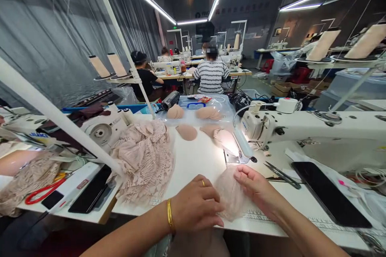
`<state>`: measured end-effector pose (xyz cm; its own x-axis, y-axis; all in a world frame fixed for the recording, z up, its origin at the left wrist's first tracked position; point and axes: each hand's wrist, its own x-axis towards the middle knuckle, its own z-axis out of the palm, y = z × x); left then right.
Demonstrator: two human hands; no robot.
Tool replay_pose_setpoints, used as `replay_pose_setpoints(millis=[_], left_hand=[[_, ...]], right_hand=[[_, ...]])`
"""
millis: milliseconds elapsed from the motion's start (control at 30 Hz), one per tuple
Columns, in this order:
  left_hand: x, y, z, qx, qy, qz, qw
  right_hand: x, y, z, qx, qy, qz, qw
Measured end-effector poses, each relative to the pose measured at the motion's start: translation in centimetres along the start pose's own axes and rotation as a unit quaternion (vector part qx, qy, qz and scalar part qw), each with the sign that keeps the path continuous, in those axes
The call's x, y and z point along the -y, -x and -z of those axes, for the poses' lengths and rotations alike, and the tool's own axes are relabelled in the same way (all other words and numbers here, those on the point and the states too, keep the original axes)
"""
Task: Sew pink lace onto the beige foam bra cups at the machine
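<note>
A piece of sheer pale-pink fabric lies on the white sewing table between my hands, at the front edge. My right hand pinches its upper right side between thumb and fingers. On its left side, my left hand is closed, with curled fingers whose tips meet the fabric's edge. Just beyond, under the lamp by the needle area, rests a pale lace-covered cup. A bare beige bra cup is farther left. Rumpled pink lace is heaped left of my hands.
A white sewing machine stands at the right. Thread snips and a black phone lie near my right arm. Stacked cups sit on a clear plastic bin. A thread-stand pole crosses the left side. Co-workers sit ahead.
</note>
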<state>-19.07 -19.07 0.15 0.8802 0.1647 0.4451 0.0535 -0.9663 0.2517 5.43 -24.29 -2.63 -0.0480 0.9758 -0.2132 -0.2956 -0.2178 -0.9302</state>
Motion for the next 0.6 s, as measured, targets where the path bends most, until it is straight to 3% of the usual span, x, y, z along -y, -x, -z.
replay_pose_setpoints(millis=[100, 200, 333, 400, 500, 600], left_hand=[[1.0, 0.6, -1.1, -0.031, 0.099, 0.188, 0.977], [2.5, -0.6, -1.9, -0.016, 0.260, 0.328, 0.908], [3.6, -2.8, -2.6, 0.038, 0.540, 0.374, 0.753], [3.6, -3.4, -2.5, 0.000, 0.597, 0.398, 0.697], [3.0, -3.7, -1.8, -0.117, 0.622, 0.414, 0.654], [2.2, -4.0, -1.4, -0.192, 0.629, 0.400, 0.638]], right_hand=[[-0.3, 0.2, 0.5, -0.009, 0.069, 0.031, 0.997], [-0.3, 0.5, 0.5, 0.012, 0.161, 0.093, 0.983], [0.5, 1.4, 0.7, 0.030, 0.270, 0.167, 0.948], [0.8, 1.8, 1.0, 0.000, 0.314, 0.208, 0.926], [1.0, 2.2, 1.6, -0.063, 0.355, 0.236, 0.902], [0.5, 2.1, 1.6, -0.064, 0.360, 0.213, 0.906]])
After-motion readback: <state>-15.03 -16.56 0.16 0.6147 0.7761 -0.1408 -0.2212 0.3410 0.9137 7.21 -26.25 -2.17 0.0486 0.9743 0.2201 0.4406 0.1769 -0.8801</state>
